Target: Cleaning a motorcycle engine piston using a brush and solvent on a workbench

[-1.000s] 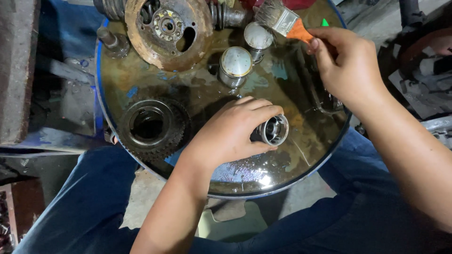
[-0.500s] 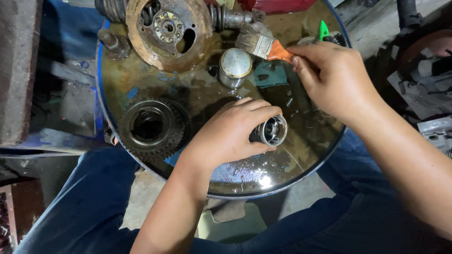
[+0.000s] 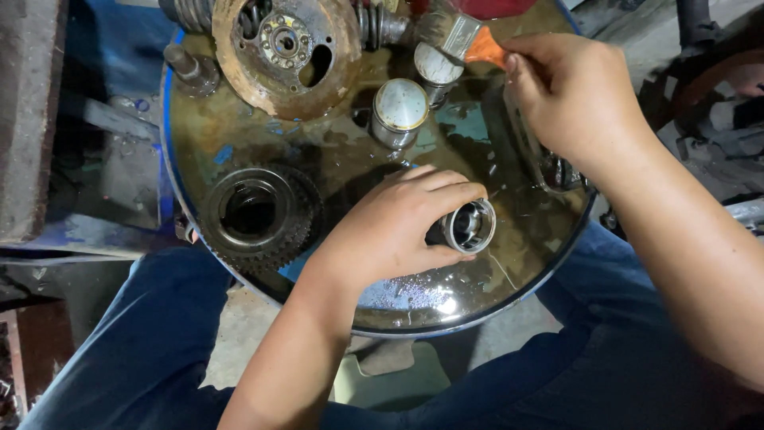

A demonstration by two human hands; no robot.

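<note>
The left hand (image 3: 390, 231) is sitting near the middle of the frame, its fingers wrapping closed around a short metal cylinder (image 3: 469, 225) and tipping it so the open, shiny end is facing up and to the right; holding it that way is keeping the hollow inside exposed and steady over the oily surface. The right hand (image 3: 581, 99), in the upper right of the frame, is pinching shut on the orange handle of a paintbrush (image 3: 461, 36), with the bristles pointing up and to the left, reaching toward the parts at the top edge, apparently so they can be wiped or wetted without the fingers touching them. Just below the bristles a small round metal cap (image 3: 436, 65) is standing, and beside it, lower and to the left, a second, larger metal cap (image 3: 400, 107) is standing upright, both well apart from the cylinder. All of this is resting on the round top of a blue drum (image 3: 509, 306) that is serving as a tabletop, its lid pooling with dark oil and its raised rim likely keeping the liquid from running off. In the upper middle a rusty round plate (image 3: 282, 48) with holes is lying flat, and at the left a dark toothed gear (image 3: 255, 215) is lying on its side, near the left wrist. The person's blue-trousered legs (image 3: 119, 350) are framing the drum at the bottom of the frame, keeping it close within reach.
</note>
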